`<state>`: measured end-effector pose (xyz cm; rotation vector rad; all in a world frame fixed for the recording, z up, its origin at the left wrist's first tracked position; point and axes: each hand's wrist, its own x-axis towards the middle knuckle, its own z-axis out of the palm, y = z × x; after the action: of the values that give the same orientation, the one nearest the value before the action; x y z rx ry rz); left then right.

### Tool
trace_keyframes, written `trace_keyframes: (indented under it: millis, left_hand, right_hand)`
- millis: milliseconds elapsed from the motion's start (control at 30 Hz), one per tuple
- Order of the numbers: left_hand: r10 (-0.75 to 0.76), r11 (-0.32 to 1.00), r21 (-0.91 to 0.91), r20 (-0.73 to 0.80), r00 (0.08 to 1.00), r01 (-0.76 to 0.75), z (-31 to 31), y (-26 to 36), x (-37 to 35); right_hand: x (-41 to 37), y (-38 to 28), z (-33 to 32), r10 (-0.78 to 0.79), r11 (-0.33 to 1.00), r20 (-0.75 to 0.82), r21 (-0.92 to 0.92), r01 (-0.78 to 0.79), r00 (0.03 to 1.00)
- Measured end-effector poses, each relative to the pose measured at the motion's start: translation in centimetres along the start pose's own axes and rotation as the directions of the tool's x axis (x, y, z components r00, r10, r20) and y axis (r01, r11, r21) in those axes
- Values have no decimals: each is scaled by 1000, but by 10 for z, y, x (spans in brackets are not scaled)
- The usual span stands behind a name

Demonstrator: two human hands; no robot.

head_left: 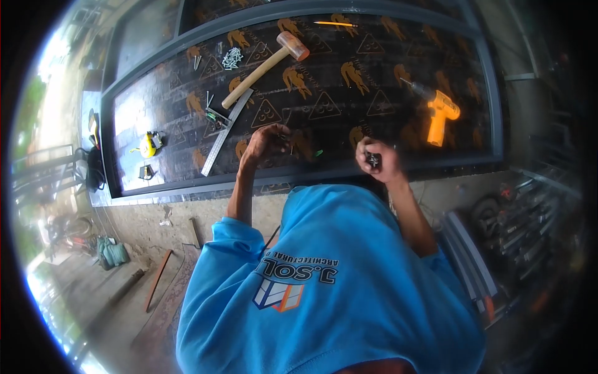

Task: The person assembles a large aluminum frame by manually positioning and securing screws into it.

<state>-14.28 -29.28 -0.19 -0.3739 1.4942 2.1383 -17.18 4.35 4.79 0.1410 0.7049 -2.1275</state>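
My left hand (268, 142) is just above the near side of the dark printed board (243, 181). Its fingers are curled together, and whatever may be between them is too small to make out. Off to the right, my right hand (386, 163) is closed around a small dark metal part (373, 160) with shiny spots. A small green piece (319, 153) lies between the hands. Close to my left hand rests a metal square ruler (225, 134), with a small green and metal item (216, 118) beside it.
Beyond the hands lie a wooden-handled mallet (265, 67), a pile of screws (232, 58) and a pencil (335, 23). A yellow drill (441, 115) is at the right. On the left sit a yellow tape measure (148, 144) and a small dark item (146, 172). A raised grey frame (489, 81) borders the board.
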Motion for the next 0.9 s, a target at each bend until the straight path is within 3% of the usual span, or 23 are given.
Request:
trace_keyframes:
  millis: [67, 100, 133, 167, 200, 267, 300, 333, 400, 467, 533, 567, 633, 667, 700, 733, 767, 833, 900]
  left_hand:
    - [-270, 957, -145, -136, 953, 251, -8, -3, -7]
    - [-270, 958, -141, -139, 953, 251, -2, -4, -10]
    - [-68, 921, 361, -219, 973, 145, 10, -5, -14]
    - [152, 630, 775, -188, 970, 52, 18, -6, -17]
    - [161, 631, 774, -198, 967, 53, 20, -11, -16]
    - [318, 300, 954, -126, 940, 26, 16, -32, -6]
    - [203, 253, 962, -155, 967, 101, 1, -51, 7]
    - [225, 275, 954, -180, 958, 115, -9, -63, 17]
    - [318, 157, 988, -57, 946, 7, -15, -82, 26]
    - [423, 236, 971, -128, 897, 27, 32, -36, -6]
    - [91, 607, 777, -276, 957, 166, 59, -14, -28]
    - [96, 647, 737, -330, 939, 193, 82, -14, -46]
    - [286, 899, 436, -505, 815, -45, 136, -29, -82]
    - [528, 790, 598, -552, 646, -135, 164, -47, -96]
    - [427, 889, 433, -674, 603, -146, 197, -54, -112]
    - [511, 850, 510, -733, 448, -135, 227, -74, -120]
    - [524, 847, 511, -750, 404, -151, 251, -94, -129]
    - [672, 726, 687, -704, 229, -19, 278, -156, -127]
    - [674, 730, 682, -729, 118, 45, 304, -200, -130]
  right_hand:
    - [-13, -8, 7, -28, 1000, -29, -15, 27, 999]
    - [-17, -11, 9, -44, 998, -132, -59, 36, 990]
    - [-21, -11, 9, -60, 994, -234, -102, 37, 970]
    - [-22, -10, 4, -83, 991, -247, -118, 55, 966]
    - [-21, -10, 4, -79, 991, -236, -123, 51, 969]
    - [-19, -10, 7, -5, 999, -331, 38, 19, 944]
    - [-17, -5, 8, 2, 999, -373, 50, 18, 928]
    - [-15, 2, -2, 42, 997, -355, 71, -17, 934]
    - [-12, 11, -7, 200, 977, -249, 120, -175, 948]
    - [-8, 23, -2, 352, 936, -259, 122, -331, 900]
    - [-11, 34, 2, 474, 880, -194, 68, -470, 859]
    - [-13, 42, 5, 520, 853, -187, 74, -516, 833]
    - [-19, 61, 10, 619, 783, -183, 65, -619, 764]
    - [-21, 72, 14, 634, 771, -165, 66, -633, 756]
    - [-27, 85, 18, 644, 764, -149, 74, -641, 750]
    - [-33, 97, 23, 683, 728, -151, 60, -683, 715]
    - [-40, 107, 28, 600, 765, -72, -240, -598, 797]
    - [-49, 134, 26, 790, 613, 25, -1, -790, 613]
    - [-60, 167, -1, 867, 498, -49, 67, -865, 495]
